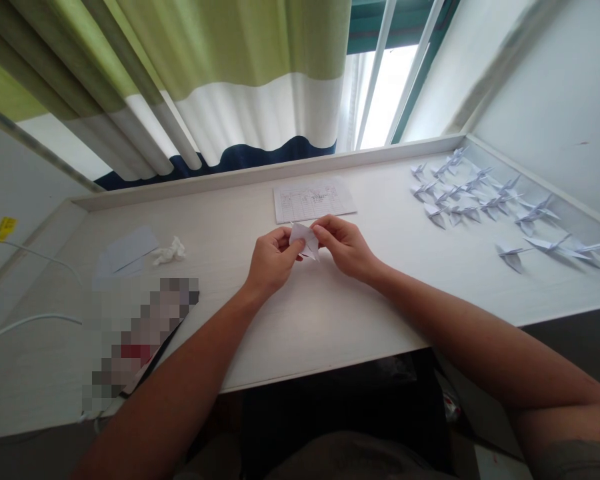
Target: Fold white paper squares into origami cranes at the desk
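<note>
Between my two hands, above the middle of the white desk, is a small piece of folded white paper [305,241] with pointed corners. My left hand [274,260] grips it from the left, thumb lying across its face. At its upper right edge, my right hand [344,245] pinches the paper between thumb and fingers. Parts of the fingers behind the paper are hidden. Just beyond the hands lies a printed sheet or booklet [314,200], flat on the desk.
Several folded paper cranes [487,193] stand at the desk's right side. On the left lie flat paper sheets [133,248], a crumpled tissue [170,251] and a blurred-out dark-edged object [147,333]. White cables [35,319] cross the left edge. A raised rim [260,167] borders the back.
</note>
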